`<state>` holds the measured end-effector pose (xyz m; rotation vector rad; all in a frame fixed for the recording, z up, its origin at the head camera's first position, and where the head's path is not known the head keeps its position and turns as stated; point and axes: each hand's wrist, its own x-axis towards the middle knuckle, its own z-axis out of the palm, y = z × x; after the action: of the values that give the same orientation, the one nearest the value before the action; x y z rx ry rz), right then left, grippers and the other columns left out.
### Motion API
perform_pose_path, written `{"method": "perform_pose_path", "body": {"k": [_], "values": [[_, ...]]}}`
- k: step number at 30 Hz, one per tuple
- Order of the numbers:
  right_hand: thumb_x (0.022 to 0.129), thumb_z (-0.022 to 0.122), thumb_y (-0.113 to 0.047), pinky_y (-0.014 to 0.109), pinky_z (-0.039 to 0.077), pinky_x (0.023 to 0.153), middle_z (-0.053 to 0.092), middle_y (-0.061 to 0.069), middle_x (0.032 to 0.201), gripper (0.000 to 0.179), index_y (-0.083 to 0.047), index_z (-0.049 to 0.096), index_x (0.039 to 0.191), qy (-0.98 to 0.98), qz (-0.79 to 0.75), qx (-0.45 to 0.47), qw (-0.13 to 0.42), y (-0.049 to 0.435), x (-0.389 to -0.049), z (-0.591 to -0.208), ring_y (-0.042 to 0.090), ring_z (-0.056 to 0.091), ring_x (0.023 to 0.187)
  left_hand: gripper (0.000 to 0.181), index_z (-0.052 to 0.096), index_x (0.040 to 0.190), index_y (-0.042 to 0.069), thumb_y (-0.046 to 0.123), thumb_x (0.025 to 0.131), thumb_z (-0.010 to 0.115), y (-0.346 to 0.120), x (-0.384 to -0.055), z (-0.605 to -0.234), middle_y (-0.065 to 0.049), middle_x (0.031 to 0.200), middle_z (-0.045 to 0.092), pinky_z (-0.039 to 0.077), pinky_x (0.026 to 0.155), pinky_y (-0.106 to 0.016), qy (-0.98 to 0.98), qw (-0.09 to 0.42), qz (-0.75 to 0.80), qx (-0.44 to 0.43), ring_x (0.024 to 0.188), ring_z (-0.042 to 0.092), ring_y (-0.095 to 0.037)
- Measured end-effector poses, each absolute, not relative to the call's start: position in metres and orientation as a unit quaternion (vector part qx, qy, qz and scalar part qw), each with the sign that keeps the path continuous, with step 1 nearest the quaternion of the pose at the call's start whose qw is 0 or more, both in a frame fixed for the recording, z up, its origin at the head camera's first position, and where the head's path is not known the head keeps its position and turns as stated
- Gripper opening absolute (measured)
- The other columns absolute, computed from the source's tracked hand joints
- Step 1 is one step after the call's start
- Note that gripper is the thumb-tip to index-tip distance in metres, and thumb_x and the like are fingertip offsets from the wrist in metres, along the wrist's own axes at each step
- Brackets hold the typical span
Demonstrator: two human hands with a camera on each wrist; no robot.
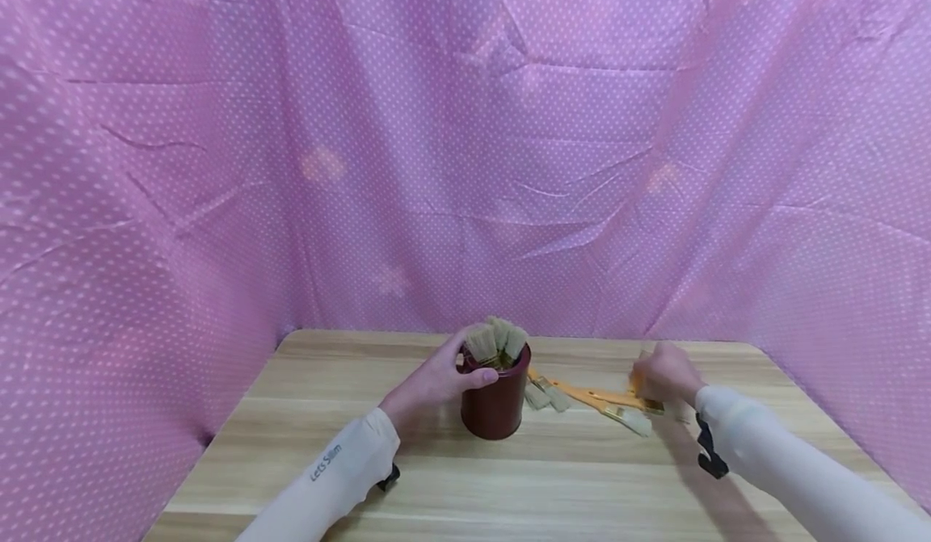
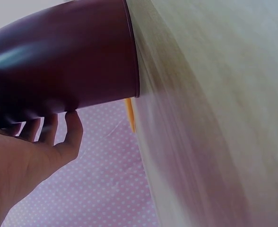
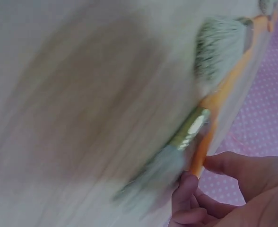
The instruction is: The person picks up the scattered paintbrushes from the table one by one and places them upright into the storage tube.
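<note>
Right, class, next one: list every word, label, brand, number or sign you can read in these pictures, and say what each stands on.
"Lets S…m": dark print on the left sleeve; the middle of the second word is too small to read surely, perhaps "Slim".
No other text can be read: none shows on the dark red can, the right sleeve or the brushes, some of which are blurred.

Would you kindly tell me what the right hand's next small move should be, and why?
Probably lift the orange-handled, pale-bristled paintbrush toward the dark red cylindrical can: the right hand appears to pinch its handle, while the left hand holds the can, where other brushes stand bristles-up.
</note>
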<state>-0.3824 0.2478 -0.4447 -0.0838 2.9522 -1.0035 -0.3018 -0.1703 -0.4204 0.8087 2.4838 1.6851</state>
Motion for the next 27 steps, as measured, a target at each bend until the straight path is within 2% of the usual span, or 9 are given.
{"method": "perform_pose_path", "body": {"k": [3, 6, 10, 14, 19, 22, 24, 27], "values": [[0.076, 0.061, -0.01, 0.024, 0.029, 0.036, 0.035, -0.004, 0.044, 0.035, -0.014, 0.04, 0.049, 0.929, -0.368, -0.027, 0.005, 0.246, -0.385, -0.443, 0.011, 0.032, 0.039, 0.075, 0.027, 0.139, 0.042, 0.044, 0.078, 0.071, -0.169, -0.302, -0.42, 0.012, 0.132, 0.042, 0.034, 0.097, -0.042, 0.79, 0.017, 0.554, 0.262, 0.121, 0.039, -0.01], [0.075, 0.063, -0.007, 0.024, 0.029, 0.038, 0.034, -0.005, 0.043, 0.037, -0.015, 0.037, 0.049, 0.907, -0.42, -0.009, 0.024, 0.243, -0.385, -0.44, 0.01, 0.031, 0.039, 0.073, 0.029, 0.139, 0.039, 0.039, 0.08, 0.071, -0.167, -0.303, -0.421, 0.011, 0.132, 0.044, 0.033, 0.098, -0.039, 0.775, 0.018, 0.567, 0.279, 0.12, 0.041, -0.01], [0.075, 0.066, -0.007, 0.024, 0.033, 0.042, 0.039, -0.003, 0.046, 0.028, -0.01, 0.046, 0.055, 0.885, -0.461, 0.032, 0.054, 0.243, -0.386, -0.439, 0.011, 0.037, 0.043, 0.071, 0.03, 0.139, 0.038, 0.036, 0.081, 0.071, -0.166, -0.304, -0.421, 0.01, 0.132, 0.044, 0.034, 0.098, -0.038, 0.766, 0.019, 0.572, 0.292, 0.12, 0.042, -0.01], [0.074, 0.068, -0.008, 0.025, 0.038, 0.045, 0.045, -0.001, 0.052, 0.018, -0.005, 0.054, 0.064, 0.872, -0.481, 0.056, 0.066, 0.244, -0.387, -0.437, 0.011, 0.042, 0.046, 0.074, 0.028, 0.138, 0.042, 0.042, 0.079, 0.072, -0.167, -0.302, -0.419, 0.012, 0.132, 0.042, 0.032, 0.098, -0.041, 0.787, 0.016, 0.557, 0.265, 0.121, 0.04, -0.01], [0.079, 0.065, -0.008, 0.024, 0.035, 0.045, 0.046, -0.001, 0.053, 0.016, -0.004, 0.057, 0.065, 0.839, -0.536, 0.027, 0.086, 0.242, -0.383, -0.422, 0.01, 0.041, 0.048, 0.075, 0.026, 0.138, 0.046, 0.048, 0.077, 0.07, -0.169, -0.299, -0.417, 0.014, 0.133, 0.039, 0.034, 0.097, -0.042, 0.805, 0.015, 0.541, 0.243, 0.121, 0.038, -0.01], [0.086, 0.061, -0.01, 0.023, 0.039, 0.048, 0.056, 0.001, 0.062, 0.016, 0.005, 0.065, 0.081, 0.821, -0.563, -0.008, 0.095, 0.237, -0.377, -0.41, 0.012, 0.052, 0.056, 0.075, 0.025, 0.138, 0.046, 0.048, 0.078, 0.07, -0.17, -0.299, -0.416, 0.014, 0.134, 0.038, 0.033, 0.097, -0.042, 0.808, 0.013, 0.537, 0.242, 0.122, 0.037, -0.01], [0.091, 0.057, -0.014, 0.024, 0.045, 0.054, 0.063, 0.006, 0.075, 0.026, 0.011, 0.063, 0.099, 0.814, -0.571, -0.031, 0.098, 0.23, -0.373, -0.399, 0.016, 0.059, 0.067, 0.076, 0.025, 0.138, 0.046, 0.048, 0.077, 0.07, -0.171, -0.299, -0.416, 0.015, 0.134, 0.037, 0.032, 0.098, -0.043, 0.811, 0.012, 0.532, 0.241, 0.122, 0.036, -0.01], [0.094, 0.055, -0.017, 0.029, 0.051, 0.067, 0.065, 0.011, 0.09, 0.034, 0.013, 0.056, 0.111, 0.807, -0.579, -0.062, 0.095, 0.216, -0.364, -0.381, 0.023, 0.062, 0.083, 0.076, 0.025, 0.138, 0.047, 0.049, 0.077, 0.07, -0.172, -0.3, -0.416, 0.014, 0.133, 0.038, 0.032, 0.098, -0.043, 0.814, 0.013, 0.53, 0.236, 0.122, 0.037, -0.01]]}}
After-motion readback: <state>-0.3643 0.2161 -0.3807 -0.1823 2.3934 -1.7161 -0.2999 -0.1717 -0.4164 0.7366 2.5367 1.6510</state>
